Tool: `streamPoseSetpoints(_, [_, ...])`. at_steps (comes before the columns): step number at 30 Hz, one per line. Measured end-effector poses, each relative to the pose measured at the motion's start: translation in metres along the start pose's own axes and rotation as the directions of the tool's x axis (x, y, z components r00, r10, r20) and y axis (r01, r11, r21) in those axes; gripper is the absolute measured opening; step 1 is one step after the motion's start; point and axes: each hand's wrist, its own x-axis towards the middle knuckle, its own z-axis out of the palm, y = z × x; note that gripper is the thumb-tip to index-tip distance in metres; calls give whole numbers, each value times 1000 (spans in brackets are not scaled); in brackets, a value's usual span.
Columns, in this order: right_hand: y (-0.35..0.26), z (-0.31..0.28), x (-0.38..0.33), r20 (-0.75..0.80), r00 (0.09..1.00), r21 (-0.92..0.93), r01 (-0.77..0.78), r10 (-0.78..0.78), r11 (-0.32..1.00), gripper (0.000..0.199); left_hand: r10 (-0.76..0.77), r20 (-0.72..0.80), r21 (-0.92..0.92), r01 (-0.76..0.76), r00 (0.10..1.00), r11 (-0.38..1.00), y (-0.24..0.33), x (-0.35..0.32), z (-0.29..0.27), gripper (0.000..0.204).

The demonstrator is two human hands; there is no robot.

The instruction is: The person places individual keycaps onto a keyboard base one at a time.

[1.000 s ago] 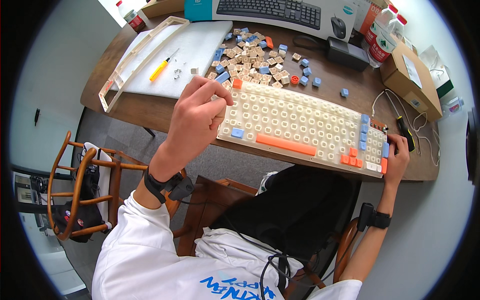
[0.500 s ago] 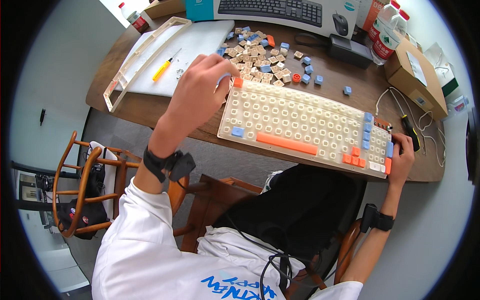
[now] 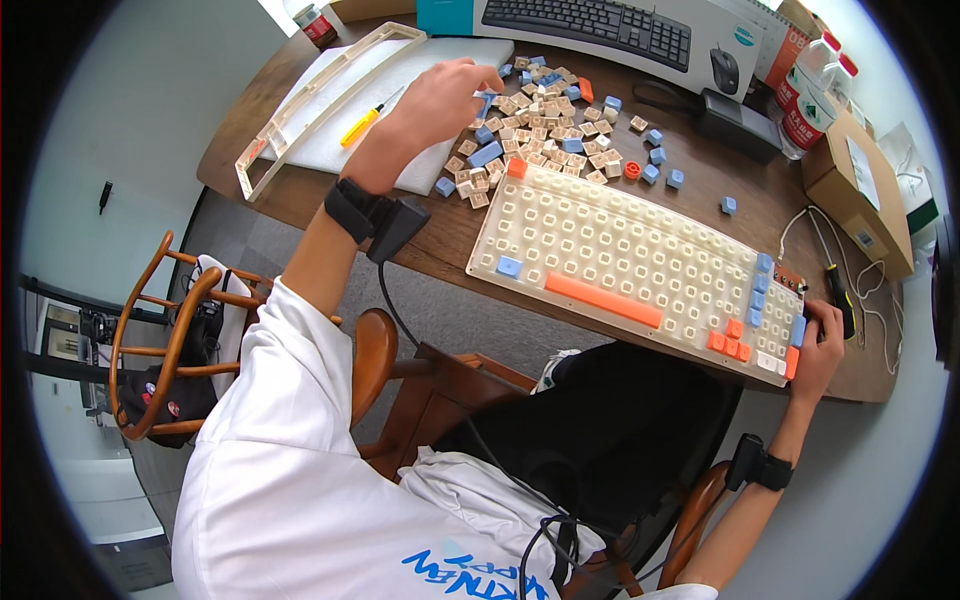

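Note:
My left hand is over the left side of a pile of loose keycaps, its fingers pinched on a blue keycap. The fingertips are partly hidden by the hand itself. My right hand grips the right end of a cream keyboard, which lies slanted along the table's near edge. Most of its switch positions are bare. It carries an orange space bar, an orange corner keycap, a blue keycap at lower left, and blue, orange and white keycaps toward the right.
A cream keyboard frame and a yellow screwdriver lie on white foam. Behind stand a keyboard box, a black case, bottles and a cardboard box. A white cable lies at right.
My left hand has moved away from the keyboard's upper left corner, up to the keycap pile. The view has shifted, and my right hand stays on the keyboard's right end.

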Motion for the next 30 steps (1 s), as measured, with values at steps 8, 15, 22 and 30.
streamPoseSetpoints(8, [2, -3, 0, 2, 1000, -1, 1, -1, 1000, 18, -57, 139, -27, 61, 989, 998, -17, 6, -1, 30])
streamPoseSetpoints(15, [3, -3, 0, 7, 1000, -15, -14, 14, 1000, 19, -21, 111, 46, 16, 994, 999, -22, 6, 13, 30])
streamPoseSetpoints(22, [6, -2, 1, 8, 1000, -13, -10, 10, 1000, 20, 53, 41, 17, -54, 998, 998, -27, 6, 11, 27])
streamPoseSetpoints(30, [11, -2, 0, 6, 1000, -13, 0, 0, 1000, 20, -93, -212, -55, 83, 973, 995, -54, -1, 1, 21])
